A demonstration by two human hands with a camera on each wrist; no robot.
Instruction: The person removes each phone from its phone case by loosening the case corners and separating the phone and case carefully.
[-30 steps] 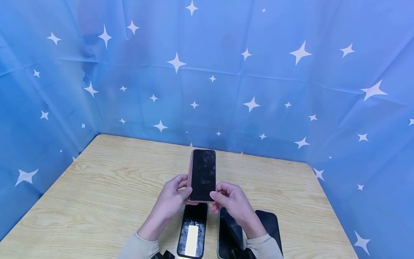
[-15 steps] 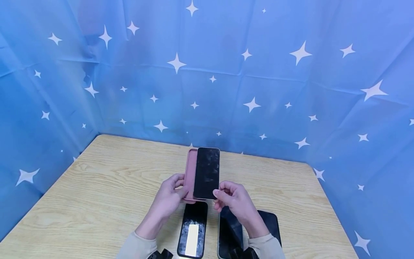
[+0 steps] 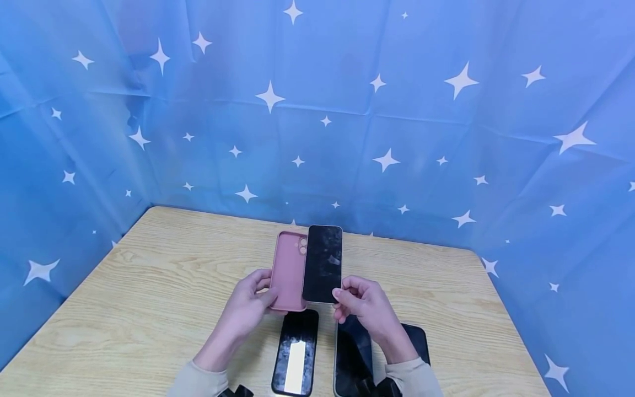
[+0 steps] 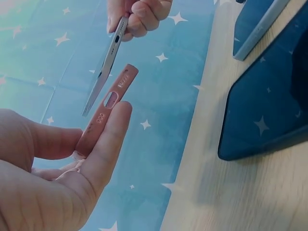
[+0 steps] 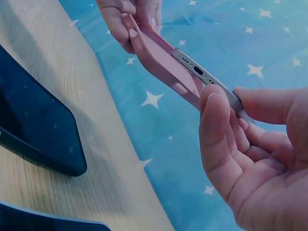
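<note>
A pink phone case (image 3: 288,275), its camera cutouts at the top right, is gripped at its lower left by my left hand (image 3: 248,300). In the left wrist view, the left thumb and fingers pinch the end of the case (image 4: 103,115) that has the port opening. My right hand (image 3: 364,306) pinches the lower right corner of a black-screened phone (image 3: 322,264). That phone is out of the case and overlaps its right edge in the head view. The right wrist view shows the phone's pale metal edge (image 5: 192,70) with a charging port, held between right thumb and fingers.
On the wooden table (image 3: 149,309) below the hands lies a phone (image 3: 297,353) with a bright reflection on its screen. Two more dark phones lie to the right, one (image 3: 349,353) under the right wrist, another (image 3: 416,339) beyond it. A blue star-patterned curtain (image 3: 347,110) stands behind the table.
The phone has come out of the pink case and moved right with my right hand. My left hand has shifted left with the case, showing its inside.
</note>
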